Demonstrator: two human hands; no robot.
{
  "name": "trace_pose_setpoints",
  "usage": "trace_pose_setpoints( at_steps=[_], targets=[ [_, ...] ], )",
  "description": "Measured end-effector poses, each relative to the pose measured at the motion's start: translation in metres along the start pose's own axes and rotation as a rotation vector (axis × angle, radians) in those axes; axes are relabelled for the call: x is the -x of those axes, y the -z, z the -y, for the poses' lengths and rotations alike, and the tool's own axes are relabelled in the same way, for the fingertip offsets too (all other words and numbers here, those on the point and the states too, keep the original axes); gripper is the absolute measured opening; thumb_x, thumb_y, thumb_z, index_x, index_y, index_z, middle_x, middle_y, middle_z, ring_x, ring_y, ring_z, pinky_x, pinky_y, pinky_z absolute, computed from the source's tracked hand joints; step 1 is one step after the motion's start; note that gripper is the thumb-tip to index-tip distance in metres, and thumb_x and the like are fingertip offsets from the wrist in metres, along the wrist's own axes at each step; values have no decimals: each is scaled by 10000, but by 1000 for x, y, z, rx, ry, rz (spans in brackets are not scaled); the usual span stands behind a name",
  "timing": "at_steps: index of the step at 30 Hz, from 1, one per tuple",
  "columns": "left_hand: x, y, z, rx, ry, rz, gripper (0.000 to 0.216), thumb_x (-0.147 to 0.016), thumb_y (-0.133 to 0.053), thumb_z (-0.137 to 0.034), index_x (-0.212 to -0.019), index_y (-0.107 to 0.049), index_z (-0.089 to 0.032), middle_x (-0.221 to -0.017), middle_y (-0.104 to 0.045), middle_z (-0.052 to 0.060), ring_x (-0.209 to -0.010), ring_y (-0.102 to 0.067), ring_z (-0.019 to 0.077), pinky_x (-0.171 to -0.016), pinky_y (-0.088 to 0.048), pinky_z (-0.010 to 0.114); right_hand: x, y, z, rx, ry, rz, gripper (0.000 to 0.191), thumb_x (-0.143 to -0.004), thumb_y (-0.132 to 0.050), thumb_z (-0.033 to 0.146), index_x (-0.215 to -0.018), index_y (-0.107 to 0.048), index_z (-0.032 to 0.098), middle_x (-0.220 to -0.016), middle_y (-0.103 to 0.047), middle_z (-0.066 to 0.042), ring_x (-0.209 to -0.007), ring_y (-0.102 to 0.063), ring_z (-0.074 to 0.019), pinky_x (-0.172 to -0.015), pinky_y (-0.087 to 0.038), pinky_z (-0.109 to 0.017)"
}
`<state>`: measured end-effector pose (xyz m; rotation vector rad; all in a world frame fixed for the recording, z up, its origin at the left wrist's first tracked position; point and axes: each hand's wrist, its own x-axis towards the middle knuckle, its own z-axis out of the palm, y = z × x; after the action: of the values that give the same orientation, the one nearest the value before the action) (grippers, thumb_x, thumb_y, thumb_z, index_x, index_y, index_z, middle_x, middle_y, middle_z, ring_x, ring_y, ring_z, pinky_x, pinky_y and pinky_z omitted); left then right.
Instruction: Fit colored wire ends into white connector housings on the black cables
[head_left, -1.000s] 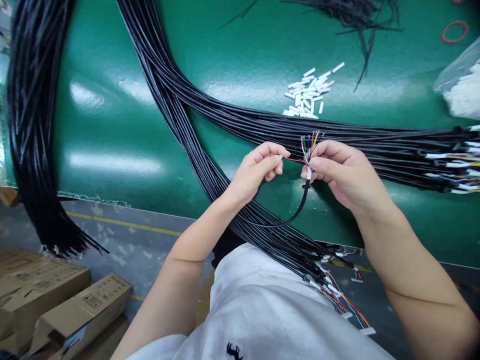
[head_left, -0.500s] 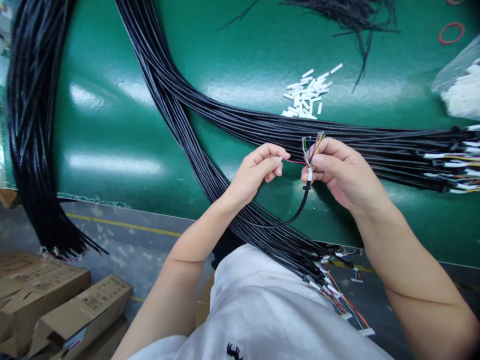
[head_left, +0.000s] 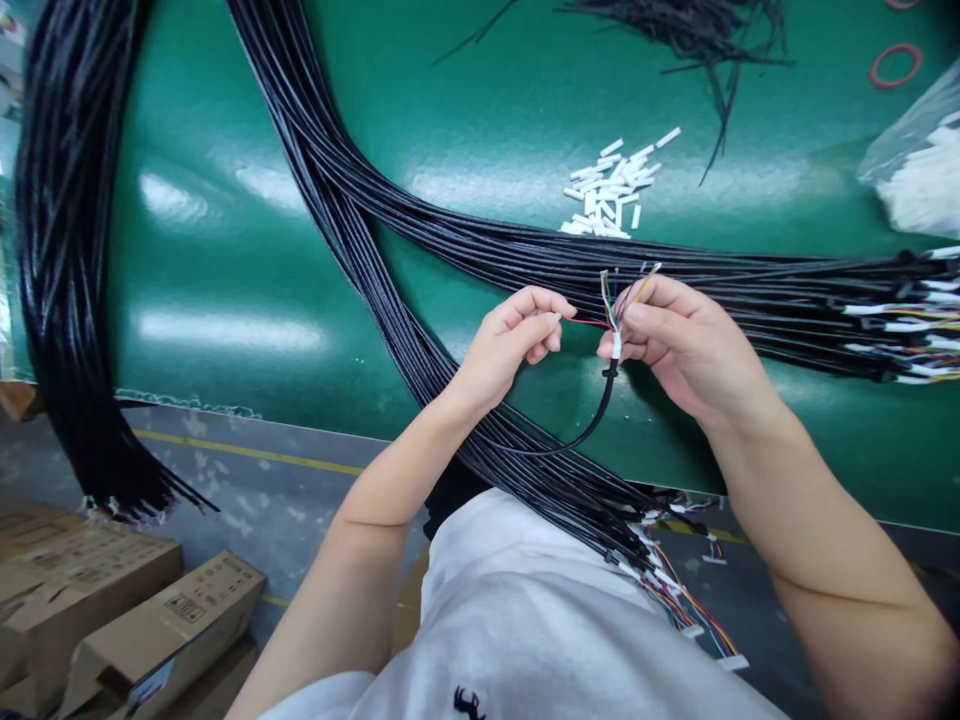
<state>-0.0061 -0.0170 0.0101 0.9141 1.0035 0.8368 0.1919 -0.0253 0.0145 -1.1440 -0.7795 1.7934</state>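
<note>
A black cable (head_left: 602,400) curves up between my hands, a white sleeve (head_left: 616,345) near its end and thin coloured wires (head_left: 606,298) fanned out above. My left hand (head_left: 525,335) is closed in a pinch on the red wire (head_left: 589,322), drawn out to the left. A small whitish bit shows at its fingertips; its kind is unclear. My right hand (head_left: 679,335) is closed on the wires at the cable end, thumb against the yellow wire (head_left: 646,284). Its lower fingers are beside the white sleeve.
Black cable bundles (head_left: 420,225) cross the green table (head_left: 225,260); another bundle (head_left: 71,250) hangs over its left edge. Small white connectors (head_left: 611,190) lie in a heap behind my hands. Black strips (head_left: 697,30), a red ring (head_left: 895,65), a plastic bag (head_left: 919,175) and floor cartons (head_left: 172,610) are around.
The wire tips at my right hand have spread, the yellow one leaning further right. Both hands keep their grips almost in place.
</note>
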Motion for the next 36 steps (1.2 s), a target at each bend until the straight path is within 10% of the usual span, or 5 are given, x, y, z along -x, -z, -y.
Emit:
trace_pose_setpoints(
  at_steps=[36],
  targets=[
    [-1,0,0,9,0,46,238,-840,-709,-372,-856,-627,-149,-568,-384,-85,-502,-279,39,-483,-181,189,0,-3,-3,-68,16,20,167,-766,-778,212,-771,-611,202,-815,-662,45,-611,-707,-98,-596,-609,-210]
  ],
)
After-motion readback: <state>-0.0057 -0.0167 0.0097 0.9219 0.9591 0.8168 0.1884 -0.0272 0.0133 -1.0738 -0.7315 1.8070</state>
